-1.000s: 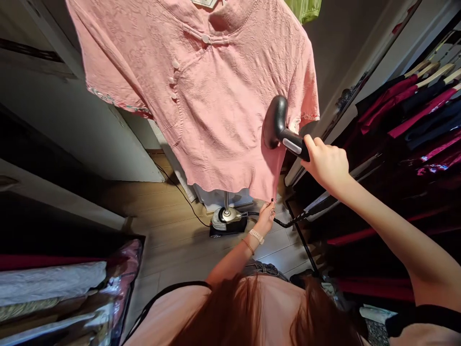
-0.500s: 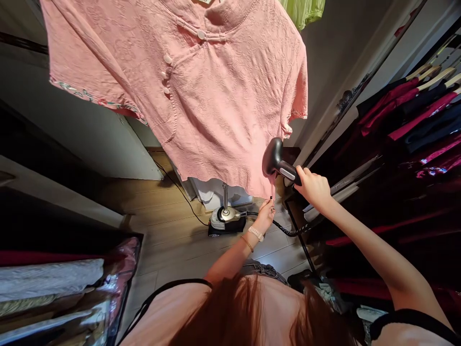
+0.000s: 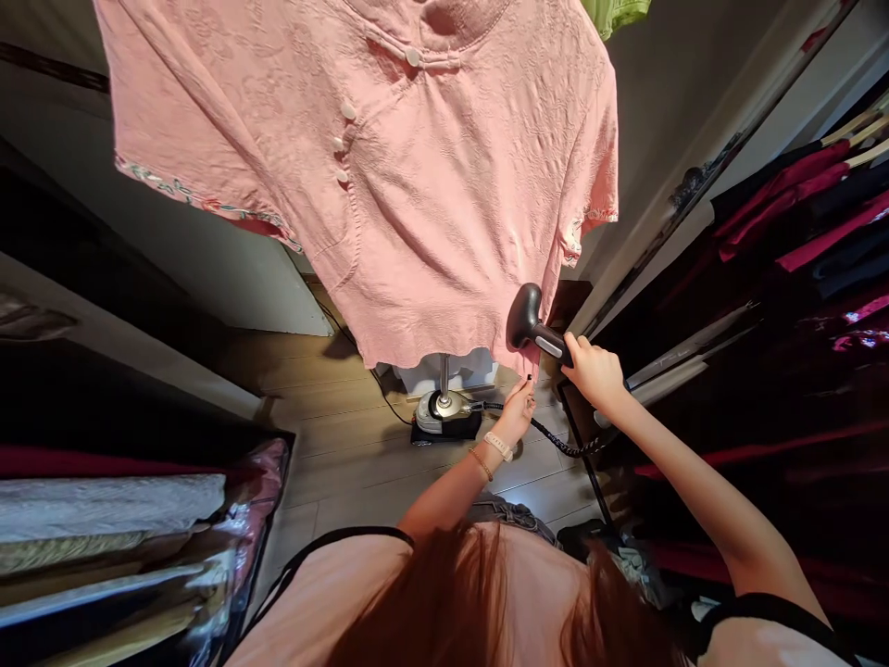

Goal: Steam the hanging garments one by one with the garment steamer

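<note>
A pink short-sleeved blouse with round white buttons and embroidered sleeve hems hangs in front of me. My right hand is wrapped round the handle of a black garment steamer head, whose face lies against the blouse near its lower right side. Just below it, my left hand pinches the bottom hem corner of the blouse. On the floor stands the steamer base with a metal pole. A black ribbed hose runs from the base towards my right hand.
Dark red and black clothes hang on a rack at the right. Folded or hung garments fill the lower left. A light green garment hangs behind the blouse. A thin cord trails over the wooden floor.
The steamer head has slid slightly down along the blouse's lower side. My left hand keeps its pinch on the hem. The view has shifted a little, so the blouse appears further right.
</note>
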Motion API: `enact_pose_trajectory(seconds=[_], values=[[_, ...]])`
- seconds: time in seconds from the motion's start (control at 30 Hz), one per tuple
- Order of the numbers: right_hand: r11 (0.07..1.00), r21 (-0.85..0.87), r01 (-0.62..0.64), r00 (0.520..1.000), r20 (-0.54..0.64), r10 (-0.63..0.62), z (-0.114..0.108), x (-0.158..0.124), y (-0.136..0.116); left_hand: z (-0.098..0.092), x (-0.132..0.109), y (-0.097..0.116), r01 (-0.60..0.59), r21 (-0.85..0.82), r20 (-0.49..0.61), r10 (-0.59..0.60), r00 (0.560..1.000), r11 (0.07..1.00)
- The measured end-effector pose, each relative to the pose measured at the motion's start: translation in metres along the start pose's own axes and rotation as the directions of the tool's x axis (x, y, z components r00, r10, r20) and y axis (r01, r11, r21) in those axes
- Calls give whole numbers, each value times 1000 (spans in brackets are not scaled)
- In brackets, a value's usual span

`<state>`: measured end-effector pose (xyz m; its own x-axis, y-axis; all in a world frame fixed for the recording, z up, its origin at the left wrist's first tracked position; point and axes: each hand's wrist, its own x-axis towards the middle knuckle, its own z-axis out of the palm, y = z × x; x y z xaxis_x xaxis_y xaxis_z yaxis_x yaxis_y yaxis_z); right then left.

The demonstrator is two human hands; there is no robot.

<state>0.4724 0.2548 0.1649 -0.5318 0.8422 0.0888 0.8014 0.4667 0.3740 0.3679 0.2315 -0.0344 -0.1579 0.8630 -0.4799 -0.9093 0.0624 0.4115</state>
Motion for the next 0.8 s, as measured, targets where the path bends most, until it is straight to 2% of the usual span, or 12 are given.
enact_pose_trajectory(seconds=[0.13,0.37,0.6,0.8], values=[[1000,-6,-26,997,-74,26,7,4,-3,3,4,-4,9,-2,-4,-9,1000,1000],[1000,19,4,997,74,-6,32,-2,-20,12,9,-18,15,-17,-38,-16,999,1000],[999,-40,-15,998,-66,12,35,-5,-9,19,12,-24,58,16,-51,-57,997,998],[999,-44,20,1000,1,-20,51,-17,-10,27,8,-32,87,37,-37,-85,996,996]])
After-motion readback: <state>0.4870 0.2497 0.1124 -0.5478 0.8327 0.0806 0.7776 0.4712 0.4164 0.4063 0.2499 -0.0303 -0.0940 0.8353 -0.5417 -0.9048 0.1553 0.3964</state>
